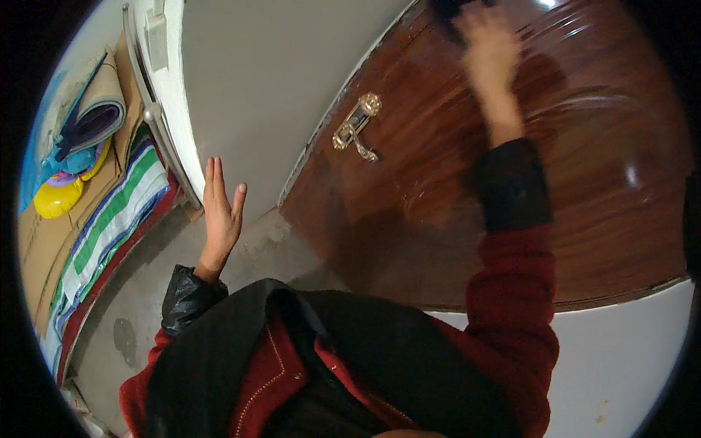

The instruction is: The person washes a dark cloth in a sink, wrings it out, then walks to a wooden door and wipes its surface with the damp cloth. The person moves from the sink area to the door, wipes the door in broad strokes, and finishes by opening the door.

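Observation:
My right hand (489, 46) is stretched out to the top of the view, blurred, pressing a dark cloth (446, 19) on the brown wood-grain door (427, 137). Only part of the cloth shows, and its far side is lost at the picture's rim. Shiny, wet-looking streaks cross the door around that arm. A brass-coloured lever handle (357, 125) with an ornate backplate sits near the door's left edge. My left hand (220, 213) is raised, fingers straight and thumb apart, with nothing in it. It appears in front of the grey wall, and whether it touches anything I cannot tell.
At the left, a metal rail (164, 131) runs beside a white edge. Beyond it are a rolled mat (104, 112), a yellow inflatable (59, 198), cardboard (41, 257) and a striped plastic sheet (112, 219). Grey floor (137, 306) lies below; a white wall (619, 350) adjoins the door.

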A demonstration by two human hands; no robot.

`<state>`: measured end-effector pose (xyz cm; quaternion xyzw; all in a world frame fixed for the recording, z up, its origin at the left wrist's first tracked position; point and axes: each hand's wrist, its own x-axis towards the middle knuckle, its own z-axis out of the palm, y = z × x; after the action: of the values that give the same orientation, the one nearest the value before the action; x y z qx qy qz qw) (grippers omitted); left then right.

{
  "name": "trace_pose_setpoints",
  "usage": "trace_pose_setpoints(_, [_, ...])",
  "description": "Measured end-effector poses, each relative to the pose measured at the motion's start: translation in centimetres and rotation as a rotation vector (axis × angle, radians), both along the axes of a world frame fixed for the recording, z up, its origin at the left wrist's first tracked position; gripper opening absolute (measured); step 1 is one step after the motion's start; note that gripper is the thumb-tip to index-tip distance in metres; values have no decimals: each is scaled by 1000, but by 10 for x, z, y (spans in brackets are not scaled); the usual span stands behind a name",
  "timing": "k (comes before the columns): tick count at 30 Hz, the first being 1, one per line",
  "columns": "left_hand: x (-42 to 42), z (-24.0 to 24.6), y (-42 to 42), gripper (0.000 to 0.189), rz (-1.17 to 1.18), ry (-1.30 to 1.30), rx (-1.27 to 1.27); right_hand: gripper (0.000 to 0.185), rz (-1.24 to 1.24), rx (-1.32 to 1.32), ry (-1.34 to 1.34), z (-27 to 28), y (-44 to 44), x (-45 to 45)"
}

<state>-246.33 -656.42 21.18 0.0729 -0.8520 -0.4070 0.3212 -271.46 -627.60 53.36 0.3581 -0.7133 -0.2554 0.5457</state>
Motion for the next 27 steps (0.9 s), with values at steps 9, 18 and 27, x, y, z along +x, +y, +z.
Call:
trace_pose_setpoints(9, [-10,-7,31,66,-131,-17,-4,45,-300,438,-383,-207,72,54])
trace_pose_setpoints(18, [-8,-10,40,64,-181,-48,15,33,-216,-248,67,-21,95,63])
trace_pose_setpoints(27, [-6,-24,52,64,-257,-88,-19,40,-328,362,-898,-369,180,135])
